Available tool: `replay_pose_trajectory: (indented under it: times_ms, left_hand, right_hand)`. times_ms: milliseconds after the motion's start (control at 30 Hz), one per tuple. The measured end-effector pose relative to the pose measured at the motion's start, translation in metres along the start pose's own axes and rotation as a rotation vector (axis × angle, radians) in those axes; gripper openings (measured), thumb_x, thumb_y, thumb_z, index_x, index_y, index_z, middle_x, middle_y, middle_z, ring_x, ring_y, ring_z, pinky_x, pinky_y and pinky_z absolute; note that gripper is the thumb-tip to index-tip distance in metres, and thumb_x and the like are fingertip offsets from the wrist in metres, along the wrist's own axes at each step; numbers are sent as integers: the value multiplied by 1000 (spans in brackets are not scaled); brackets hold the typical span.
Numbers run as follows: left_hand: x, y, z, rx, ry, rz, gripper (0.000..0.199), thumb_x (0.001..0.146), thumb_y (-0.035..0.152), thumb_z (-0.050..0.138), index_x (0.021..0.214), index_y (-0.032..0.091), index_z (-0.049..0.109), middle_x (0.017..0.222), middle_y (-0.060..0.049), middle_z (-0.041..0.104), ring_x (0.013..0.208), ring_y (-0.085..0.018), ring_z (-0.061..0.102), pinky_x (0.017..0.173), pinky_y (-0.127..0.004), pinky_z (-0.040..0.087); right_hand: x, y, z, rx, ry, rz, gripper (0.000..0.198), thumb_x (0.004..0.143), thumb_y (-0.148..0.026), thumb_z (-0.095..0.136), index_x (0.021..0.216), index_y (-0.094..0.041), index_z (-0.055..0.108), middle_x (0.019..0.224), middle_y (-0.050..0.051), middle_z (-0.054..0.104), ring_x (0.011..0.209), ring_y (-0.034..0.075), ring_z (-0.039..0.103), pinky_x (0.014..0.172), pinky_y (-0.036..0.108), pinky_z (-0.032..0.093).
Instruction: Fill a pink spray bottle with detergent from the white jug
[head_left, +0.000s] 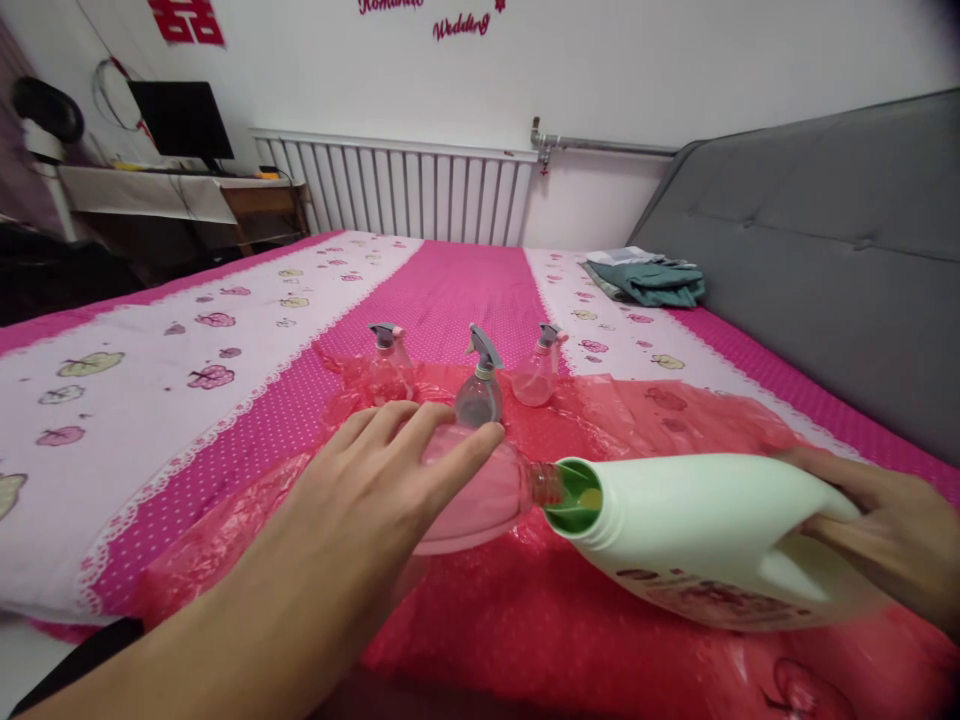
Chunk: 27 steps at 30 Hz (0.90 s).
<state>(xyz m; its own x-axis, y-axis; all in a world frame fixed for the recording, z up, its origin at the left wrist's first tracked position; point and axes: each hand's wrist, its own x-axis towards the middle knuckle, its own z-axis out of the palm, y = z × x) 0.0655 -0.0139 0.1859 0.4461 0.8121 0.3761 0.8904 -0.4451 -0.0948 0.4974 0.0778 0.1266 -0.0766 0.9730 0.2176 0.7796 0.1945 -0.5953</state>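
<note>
My left hand is wrapped over a see-through pink bottle tipped on its side, its threaded neck pointing right. In my right hand is the handle of a large pale green jug, also lying nearly level. The bottle's neck reaches the jug's open green spout; some yellowish stuff shows inside it. Just beyond my left fingers stands a grey spray bottle. Two pink spray bottles, one at the left and one at the right, stand behind it.
Crumpled red plastic sheeting covers the near part of a pink patterned bed. Folded clothes lie by the grey headboard. A radiator lines the wall, with a desk and monitor at the far left.
</note>
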Motion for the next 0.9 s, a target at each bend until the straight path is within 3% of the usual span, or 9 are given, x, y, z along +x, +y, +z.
replay_pose_trajectory:
  times_ms: [667,900]
  left_hand:
    - [6,5,-9,55,-18,36,86,68,-7,52,147,26,53,132,-14,63,113,-37,61,90,-56,57]
    - [6,4,-7,74,-12,45,90,66,-6,56,149,27,50,137,-14,61,116,-37,61,92,-55,56]
  right_hand:
    - [2,-5,0,30,-12,-36,31,62,-49,69,78,-22,74,83,3,75,77,27,71,62,28,55]
    - [3,-2,2,13,-14,-17,32,62,-49,68,79,-22,74,85,4,75,78,27,71,63,28,55]
